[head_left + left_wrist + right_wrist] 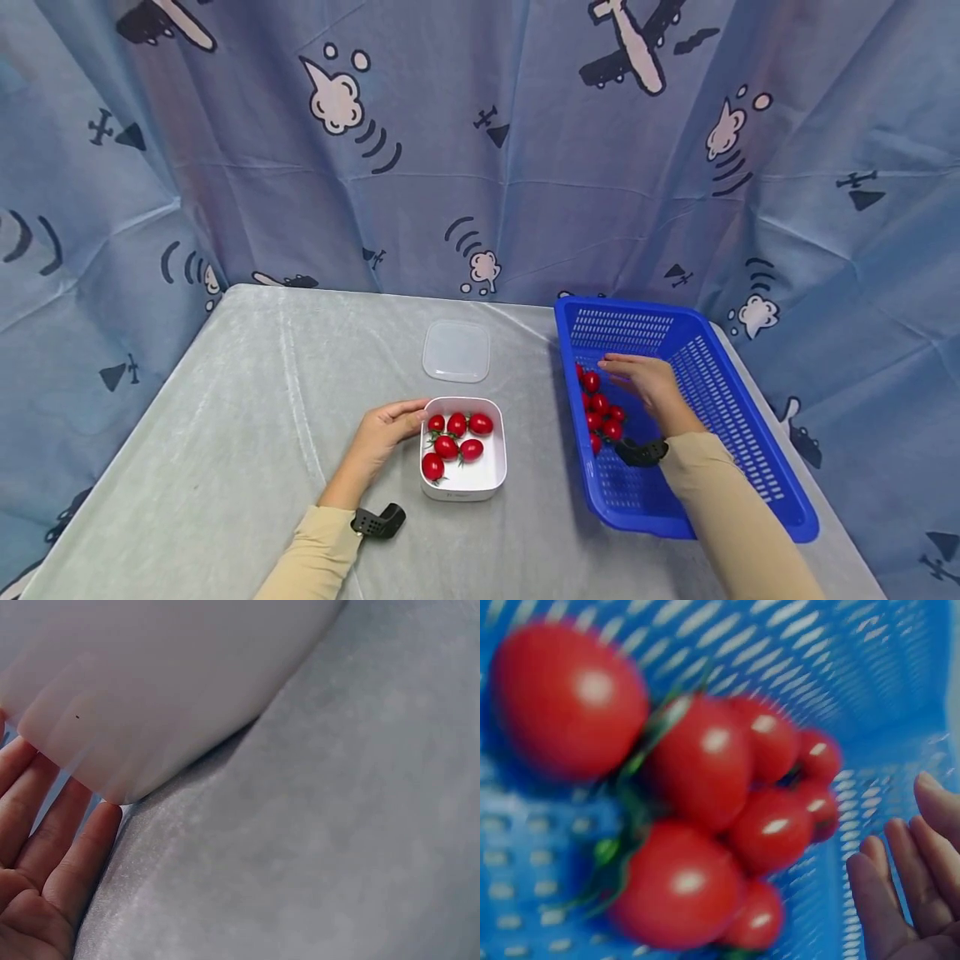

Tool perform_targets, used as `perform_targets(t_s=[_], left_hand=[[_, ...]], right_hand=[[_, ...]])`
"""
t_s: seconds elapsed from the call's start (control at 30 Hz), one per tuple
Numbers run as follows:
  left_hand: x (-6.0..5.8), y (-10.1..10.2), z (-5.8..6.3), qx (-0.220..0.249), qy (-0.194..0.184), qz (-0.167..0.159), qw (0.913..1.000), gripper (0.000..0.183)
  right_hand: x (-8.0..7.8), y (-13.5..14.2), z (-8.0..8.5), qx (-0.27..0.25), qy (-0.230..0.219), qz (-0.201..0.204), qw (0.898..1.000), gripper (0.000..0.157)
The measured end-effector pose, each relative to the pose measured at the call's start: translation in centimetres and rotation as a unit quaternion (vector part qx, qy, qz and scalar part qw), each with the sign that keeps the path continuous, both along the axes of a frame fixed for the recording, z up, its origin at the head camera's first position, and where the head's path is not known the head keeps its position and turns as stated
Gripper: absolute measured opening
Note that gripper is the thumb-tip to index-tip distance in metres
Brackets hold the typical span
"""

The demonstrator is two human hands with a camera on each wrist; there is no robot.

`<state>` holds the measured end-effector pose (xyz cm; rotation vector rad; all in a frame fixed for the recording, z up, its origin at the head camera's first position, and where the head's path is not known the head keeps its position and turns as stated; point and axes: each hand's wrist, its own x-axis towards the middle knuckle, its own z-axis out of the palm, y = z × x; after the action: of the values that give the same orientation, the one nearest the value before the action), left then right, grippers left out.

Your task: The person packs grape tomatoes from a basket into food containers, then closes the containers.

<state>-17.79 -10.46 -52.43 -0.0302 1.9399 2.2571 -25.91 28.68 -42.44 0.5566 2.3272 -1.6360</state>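
Note:
A square white container (pixel 483 477) holds several cherry tomatoes (pixel 446 447) with green stems. Its left side is touched by the fingertips of my left hand (pixel 386 433), fingers extended; in the left wrist view they meet the smooth white wall (pixel 187 690). Over the blue basket (pixel 750 417) my right hand (pixel 647 385) reaches in, fingers extended and nothing in them. Below it, several more cherry tomatoes (pixel 599 404) lie along the basket's left side. The right wrist view shows these tomatoes (pixel 697 761) large and slightly blurred, with the fingers (pixel 874 900) to their right.
Behind the white container lies a translucent square lid (pixel 456 352) on the pale cloth-covered table (pixel 225 433). A blue patterned curtain (pixel 435 125) hangs along the table's back edge. Both wrists wear dark straps (pixel 378 522). The basket's raised rim (pixel 573 433) stands between the two hands.

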Motion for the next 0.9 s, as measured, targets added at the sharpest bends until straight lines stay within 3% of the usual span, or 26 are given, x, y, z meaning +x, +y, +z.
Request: perform_targets(t_s=[0.2,0.53,0.77,0.9], left_hand=[[0.0,0.0,0.0,0.002,-0.004,0.002,1.0000,0.039],[0.1,0.0,0.1,0.004,-0.001,-0.003,1.0000,0.039],[0.0,0.0,0.1,0.001,-0.004,0.003,1.0000,0.039],[0.0,-0.1,0.1,0.002,-0.004,0.001,1.0000,0.039]], right_hand=[[-0.4,0.3,-1.6,0.034,0.007,0.009,0.999,0.056],[-0.6,0.0,-2.5,-0.022,0.000,0.028,0.999,0.061],[-0.5,-0.6,-2.7,0.035,0.015,0.057,0.998,0.057],[-0.7,-0.5,-2.5,0.032,0.018,0.049,0.998,0.055]])
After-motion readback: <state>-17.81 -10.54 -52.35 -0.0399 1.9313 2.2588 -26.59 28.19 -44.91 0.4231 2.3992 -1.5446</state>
